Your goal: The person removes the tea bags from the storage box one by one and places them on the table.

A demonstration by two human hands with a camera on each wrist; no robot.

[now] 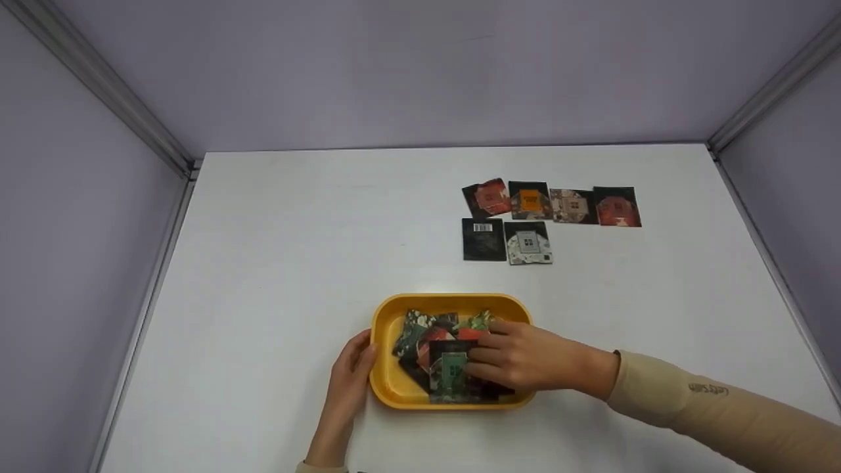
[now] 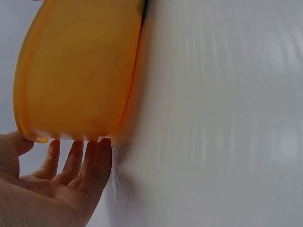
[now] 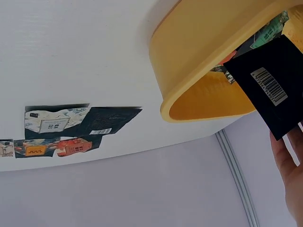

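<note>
The left hand (image 1: 351, 371) grips 1 end of the yellow tray (image 1: 387, 393), fingers part-curled; the right hand (image 1: 522, 358), nearly closed, pinches a dark packet (image 1: 439, 387) by its edge over the tray. Likely light, flexible and slippery, it suits an edge grip. Its green label (image 1: 453, 369) faces up; long axis unclear under the fingers. Beyond, 2 rows of packets (image 1: 529, 244) lie on the white table (image 1: 276, 263)

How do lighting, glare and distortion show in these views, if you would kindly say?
Head view: even light, a faint shadow on the white table near the right hand; left wrist view: pale glare patches on the table and an orange tint beside the yellow tray; right wrist view: the table's edge bows, suggesting lens distortion, while the barcode on the dark sachet looks fairly sharp.
</note>
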